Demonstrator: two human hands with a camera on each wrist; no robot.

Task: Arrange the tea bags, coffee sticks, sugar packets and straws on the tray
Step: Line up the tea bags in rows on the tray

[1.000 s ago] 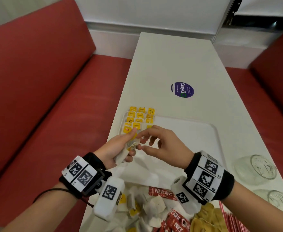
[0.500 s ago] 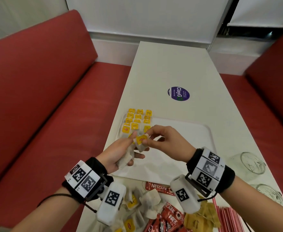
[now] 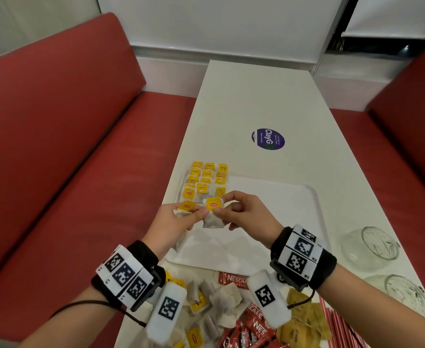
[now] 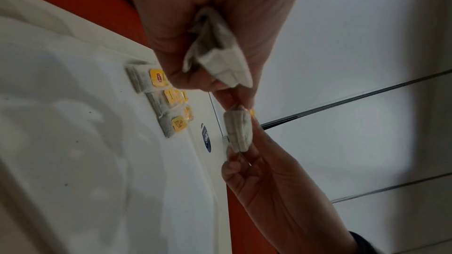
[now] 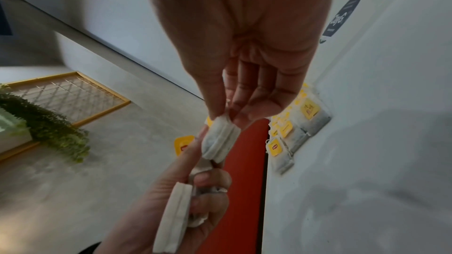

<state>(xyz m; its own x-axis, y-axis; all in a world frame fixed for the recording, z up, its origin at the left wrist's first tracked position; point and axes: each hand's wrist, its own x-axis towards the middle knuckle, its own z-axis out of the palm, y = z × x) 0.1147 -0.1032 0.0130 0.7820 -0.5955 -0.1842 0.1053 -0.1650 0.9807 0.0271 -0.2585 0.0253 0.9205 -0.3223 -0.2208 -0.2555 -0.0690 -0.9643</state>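
Above the near left part of the white tray (image 3: 281, 197), both hands meet. My right hand (image 3: 241, 212) pinches a tea bag (image 3: 214, 214) (image 5: 220, 138) (image 4: 238, 130) by its top, its yellow tag facing up. My left hand (image 3: 176, 222) grips a few more tea bags (image 4: 215, 53) (image 5: 173, 217) in its curled fingers, one yellow tag (image 3: 186, 205) sticking out. Rows of tea bags (image 3: 206, 179) (image 4: 166, 99) (image 5: 293, 128) lie in the tray's far left corner.
Near the table's front edge lies a loose pile of tea bags (image 3: 214, 297), red coffee sticks (image 3: 251, 325), tan sugar packets (image 3: 304, 320) and red straws (image 3: 337, 322). Glass dishes (image 3: 372, 244) stand at the right. Red benches (image 3: 68, 146) flank the white table (image 3: 256, 96).
My right hand has drawn one tea bag out of the left hand's bunch and now holds it apart, tag up. The head view tilted slightly down.
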